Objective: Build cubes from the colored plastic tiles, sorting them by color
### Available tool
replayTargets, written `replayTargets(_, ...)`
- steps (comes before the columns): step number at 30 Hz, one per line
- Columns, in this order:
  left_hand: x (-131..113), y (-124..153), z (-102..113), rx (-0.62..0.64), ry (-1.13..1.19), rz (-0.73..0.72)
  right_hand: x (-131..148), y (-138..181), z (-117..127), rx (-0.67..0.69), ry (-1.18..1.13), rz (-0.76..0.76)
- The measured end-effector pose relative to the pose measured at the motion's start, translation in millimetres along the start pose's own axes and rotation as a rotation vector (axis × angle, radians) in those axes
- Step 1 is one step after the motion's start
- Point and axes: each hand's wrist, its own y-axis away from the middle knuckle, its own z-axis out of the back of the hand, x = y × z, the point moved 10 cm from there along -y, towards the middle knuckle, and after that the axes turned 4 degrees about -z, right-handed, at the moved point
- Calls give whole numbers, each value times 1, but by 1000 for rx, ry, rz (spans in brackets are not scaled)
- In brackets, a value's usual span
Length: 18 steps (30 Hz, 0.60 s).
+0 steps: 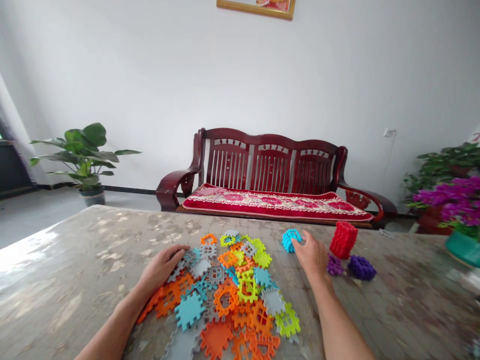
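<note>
A heap of flat, notched plastic building tiles (215, 275) in orange, grey, teal and lime lies on the table in front of me. At its left edge rests my left hand (163, 265), fingers stretched over some grey and teal tiles. To the right of the heap stands a small bright-blue stack of interlocking pieces (290, 241). My right hand (312, 254) is at its right side, thumb against it and fingers apart. Farther right are an upright red block of stacked pieces (343, 241) and two purple clusters, one small (334, 265) and one larger (362, 268).
The patterned table (86, 265) has a glossy covering. Beyond its far edge is a dark red wooden bench (270, 160) with a red floral cover (277, 201). A potted plant (88, 155) stands at left; purple flowers (455, 200) in a teal pot (463, 247) are at right.
</note>
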Motion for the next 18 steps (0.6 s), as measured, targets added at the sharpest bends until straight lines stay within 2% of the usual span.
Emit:
replayTargets(6,3,-1,-1,-7,20,-5,2,2,-5,-28,33,33)
replayTargets(11,6,-2,-3,-5,36,0,7,4,2,-88,9,88)
replayTargets(15,5,-1,-3,-4,27,6,41,12,6,-54,-172,248)
replayTargets(18,1,0,-2,-4,23,3,89,35,2,119,-362,455)
